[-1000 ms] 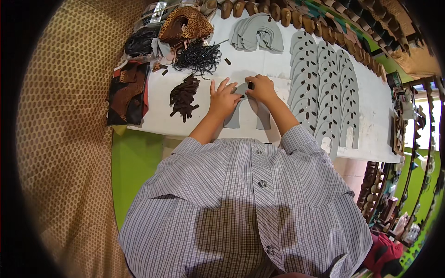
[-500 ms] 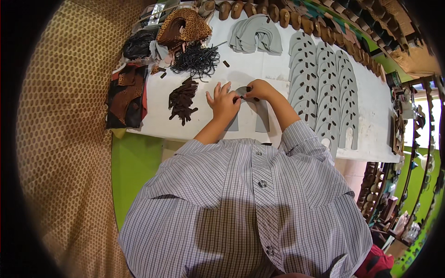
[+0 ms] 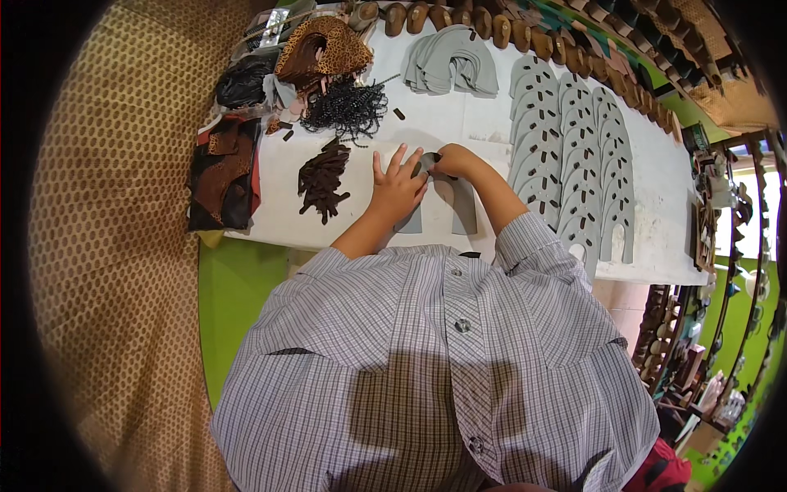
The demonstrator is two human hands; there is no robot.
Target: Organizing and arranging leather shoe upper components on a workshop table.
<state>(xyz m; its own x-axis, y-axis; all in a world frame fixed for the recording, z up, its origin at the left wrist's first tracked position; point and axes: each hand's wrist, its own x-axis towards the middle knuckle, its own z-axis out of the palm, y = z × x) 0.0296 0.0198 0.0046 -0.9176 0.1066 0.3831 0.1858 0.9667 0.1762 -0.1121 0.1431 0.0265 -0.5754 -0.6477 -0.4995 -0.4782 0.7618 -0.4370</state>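
Note:
A grey U-shaped piece (image 3: 462, 205), flat like a shoe upper, lies on the white table in front of me, its two legs toward my body. My left hand (image 3: 399, 187) rests flat on its left side, fingers spread. At the curved top my right hand (image 3: 457, 162) is closed, fingertips pressed together on the piece. Whatever they pinch is too small to make out. A small dark patch shows beneath the right fingers. Left of my hands is a pile of short dark brown strips (image 3: 323, 182). One loose dark strip (image 3: 399, 114) lies farther back.
Overlapping grey pieces with dark tabs (image 3: 537, 135) form rows at the right. More grey pieces (image 3: 451, 61) are stacked at the back. Black beaded strands (image 3: 348, 107), leopard-print material (image 3: 324, 47) and dark scraps (image 3: 223, 176) lie left. Brown shoe forms (image 3: 502, 31) line the far edge.
My left hand has flattened, its fingers stretching out over the grey piece where they were pinching near its top. My right hand has shifted slightly left and stays closed.

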